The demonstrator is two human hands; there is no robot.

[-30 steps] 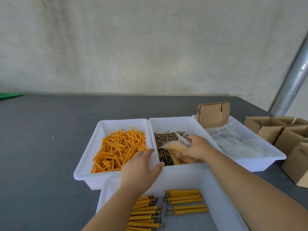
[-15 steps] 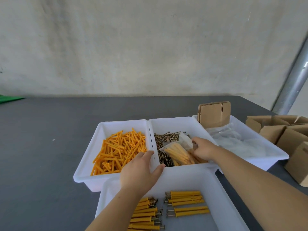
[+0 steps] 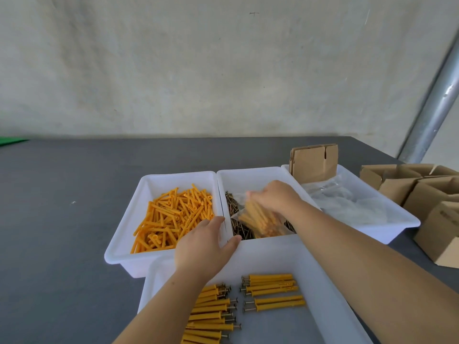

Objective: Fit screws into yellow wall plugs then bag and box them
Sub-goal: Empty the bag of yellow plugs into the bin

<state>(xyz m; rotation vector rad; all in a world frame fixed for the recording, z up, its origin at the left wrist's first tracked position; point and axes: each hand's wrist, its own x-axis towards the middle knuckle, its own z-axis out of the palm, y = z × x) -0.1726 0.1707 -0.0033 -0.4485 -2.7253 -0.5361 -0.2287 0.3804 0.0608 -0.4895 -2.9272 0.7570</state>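
Two grips are engaged. The right hand (image 3: pixel 274 196) holds a clear bag (image 3: pixel 260 219) of fitted plugs by its top, hanging over the screw tray (image 3: pixel 250 176). The left hand (image 3: pixel 205 244) rests on the tray rims with fingers loosely curled, holding nothing. Risk: the thin film could slip or snag on the loose screws (image 3: pixel 232 203) directly beneath it and tear. Open bench (image 3: pixel 74 219) lies left of the left grip; the cardboard boxes (image 3: pixel 422 189) crowd the space right of the right grip.
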